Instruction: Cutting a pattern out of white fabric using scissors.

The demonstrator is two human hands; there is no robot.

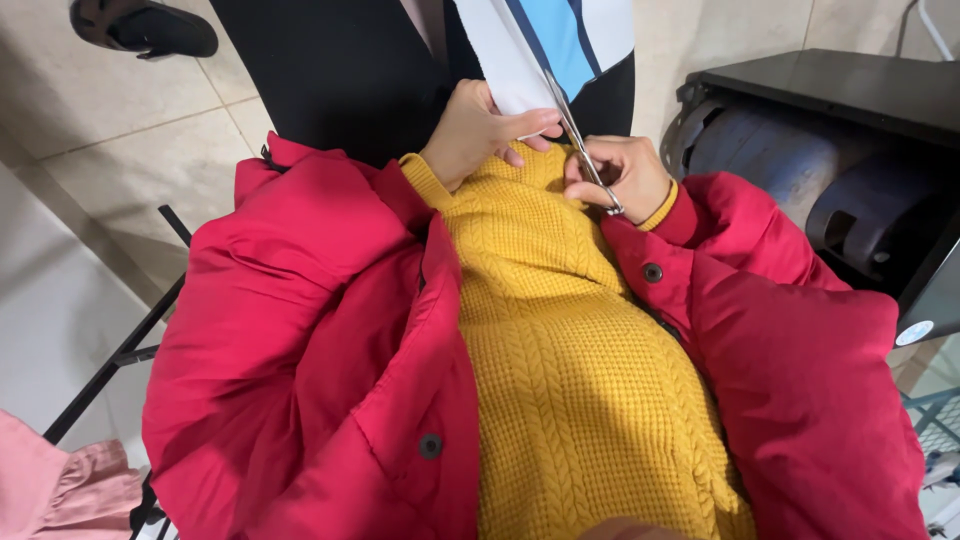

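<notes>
My left hand (pixel 478 132) pinches the lower edge of a white paper sheet with blue and dark stripes (pixel 545 45), held up in front of my chest. My right hand (pixel 625 175) grips a pair of metal scissors (pixel 585 160) whose blades run up along the paper's edge. Both hands come out of the sleeves of a red padded jacket (pixel 300 330) worn over a yellow knitted sweater (pixel 580 380). The hands are close together, a few centimetres apart.
Black trousers (pixel 330 70) cover my lap below the hands. A black shoe (pixel 145 27) rests on the beige tiled floor at top left. A dark machine or case (pixel 840 150) stands at right. Pink cloth (pixel 50 490) lies at bottom left beside a black metal frame.
</notes>
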